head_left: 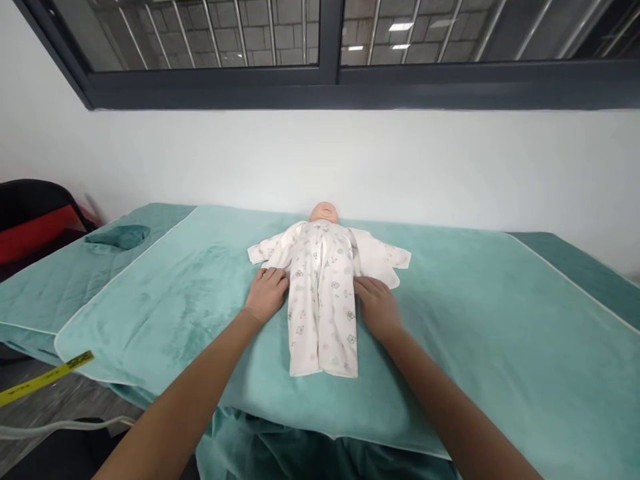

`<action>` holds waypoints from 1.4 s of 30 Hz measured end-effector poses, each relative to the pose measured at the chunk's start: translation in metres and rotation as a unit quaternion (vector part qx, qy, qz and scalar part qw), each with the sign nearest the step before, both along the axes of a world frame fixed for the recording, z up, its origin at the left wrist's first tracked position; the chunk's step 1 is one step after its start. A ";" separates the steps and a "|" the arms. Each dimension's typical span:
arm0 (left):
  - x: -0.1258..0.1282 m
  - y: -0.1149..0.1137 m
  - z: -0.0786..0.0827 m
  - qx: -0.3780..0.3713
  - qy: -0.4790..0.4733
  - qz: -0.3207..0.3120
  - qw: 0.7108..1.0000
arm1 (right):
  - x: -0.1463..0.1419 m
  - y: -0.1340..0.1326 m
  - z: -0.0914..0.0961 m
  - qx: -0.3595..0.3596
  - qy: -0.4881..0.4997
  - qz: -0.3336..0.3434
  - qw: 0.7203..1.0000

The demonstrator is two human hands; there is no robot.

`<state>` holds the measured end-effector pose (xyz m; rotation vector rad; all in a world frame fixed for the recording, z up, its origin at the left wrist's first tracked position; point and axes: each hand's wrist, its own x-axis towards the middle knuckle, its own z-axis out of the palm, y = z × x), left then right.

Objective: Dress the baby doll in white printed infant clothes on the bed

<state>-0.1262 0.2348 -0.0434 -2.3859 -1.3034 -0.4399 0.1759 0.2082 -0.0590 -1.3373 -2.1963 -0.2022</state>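
A baby doll point(323, 212) lies on its back on a teal blanket point(200, 293), its head towards the wall. A white printed romper point(323, 293) is laid over it, sleeves spread and legs pointing at me. My left hand point(266, 294) rests palm down at the romper's left side, fingers curled against the fabric edge. On the other side my right hand point(376, 305) lies flat against the romper's right edge, below a white sleeve flap point(380, 261).
The blanket covers a padded teal table point(575, 267) set against a white wall under a dark window frame. A face hole point(117, 237) dents the table at left. A black and red chair point(35, 220) stands far left. Yellow tape point(45, 378) crosses the floor.
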 end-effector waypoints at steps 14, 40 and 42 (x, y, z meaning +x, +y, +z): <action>-0.005 0.007 -0.009 -0.010 -0.101 -0.010 0.995 | 0.037 0.005 -0.001 0.019 -0.017 0.029 0.999; -0.012 0.017 -0.015 0.021 -0.337 0.239 0.911 | 0.057 -0.003 -0.003 -0.051 0.250 -0.222 0.941; -0.014 0.021 -0.015 0.001 -0.360 0.304 0.882 | 0.059 0.003 -0.006 -0.032 0.229 -0.263 0.937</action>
